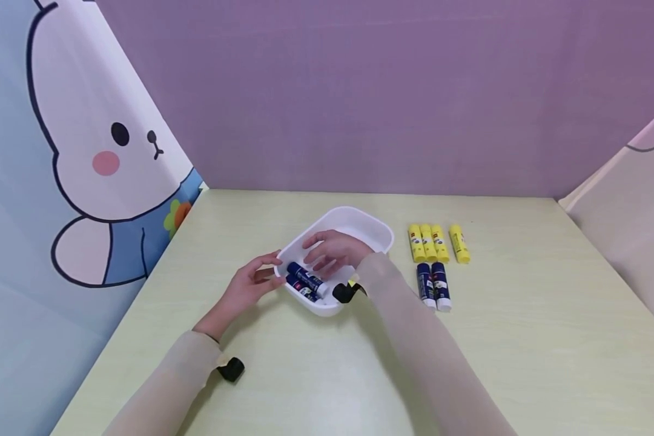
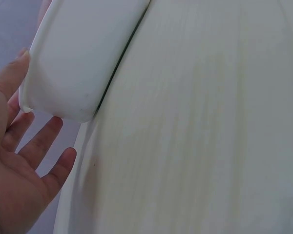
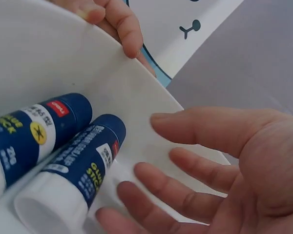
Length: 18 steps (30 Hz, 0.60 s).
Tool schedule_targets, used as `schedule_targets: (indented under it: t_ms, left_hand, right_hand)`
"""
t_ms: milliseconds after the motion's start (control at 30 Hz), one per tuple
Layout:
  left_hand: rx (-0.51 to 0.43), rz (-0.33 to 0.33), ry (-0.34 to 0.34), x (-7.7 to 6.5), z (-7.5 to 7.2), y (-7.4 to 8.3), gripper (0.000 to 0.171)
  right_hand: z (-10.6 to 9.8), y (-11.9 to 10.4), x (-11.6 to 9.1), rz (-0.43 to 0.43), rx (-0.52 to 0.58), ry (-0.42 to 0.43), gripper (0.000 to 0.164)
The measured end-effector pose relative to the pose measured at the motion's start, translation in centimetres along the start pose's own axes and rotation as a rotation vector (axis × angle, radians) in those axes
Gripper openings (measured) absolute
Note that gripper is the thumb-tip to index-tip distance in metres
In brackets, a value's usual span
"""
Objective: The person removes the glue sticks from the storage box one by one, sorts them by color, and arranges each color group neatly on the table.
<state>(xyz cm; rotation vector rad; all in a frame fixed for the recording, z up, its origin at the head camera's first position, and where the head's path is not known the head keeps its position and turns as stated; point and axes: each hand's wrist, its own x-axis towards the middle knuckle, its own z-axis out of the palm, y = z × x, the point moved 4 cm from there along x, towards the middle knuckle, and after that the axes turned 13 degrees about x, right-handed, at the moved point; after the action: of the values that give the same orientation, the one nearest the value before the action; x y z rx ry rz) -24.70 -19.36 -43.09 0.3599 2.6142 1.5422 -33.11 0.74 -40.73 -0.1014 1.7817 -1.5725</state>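
A white plastic tub [image 1: 367, 223] sits on the table, with two navy glue sticks with white ends lying side by side inside: one glue stick [image 1: 307, 277] and another glue stick [image 3: 34, 131]. My left hand [image 1: 243, 287] grips the tub's left end, fingers curled over the rim in the right wrist view. From the left wrist view, the tub's outer wall [image 2: 78, 58] shows beside the thumb. Over the tub's inside is my right hand [image 1: 338, 249], its fingers loosely spread beside the glue sticks and holding nothing. The right forearm hides part of the tub's near side.
Right of the tub, several yellow glue sticks [image 1: 428, 243] stand in a row, one yellow glue stick [image 1: 459, 244] a little apart. Two more navy glue sticks [image 1: 433, 287] lie below them. A purple backdrop [image 1: 381, 103] closes off the table's far edge.
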Motion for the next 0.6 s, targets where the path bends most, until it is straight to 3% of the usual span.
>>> schedule_targets:
  t_ms: [233,600]
  left_hand:
    - [-0.018,0.019,0.005,-0.08,-0.04,-0.14,0.037]
    - [-0.015,0.041,0.009,-0.36,-0.33,0.15,0.036]
  right_hand:
    - [0.50,0.32,0.34,0.084,-0.025,-0.059,0.047]
    - [0.82,0.04,-0.02,0.059,-0.066,-0.076,0.045]
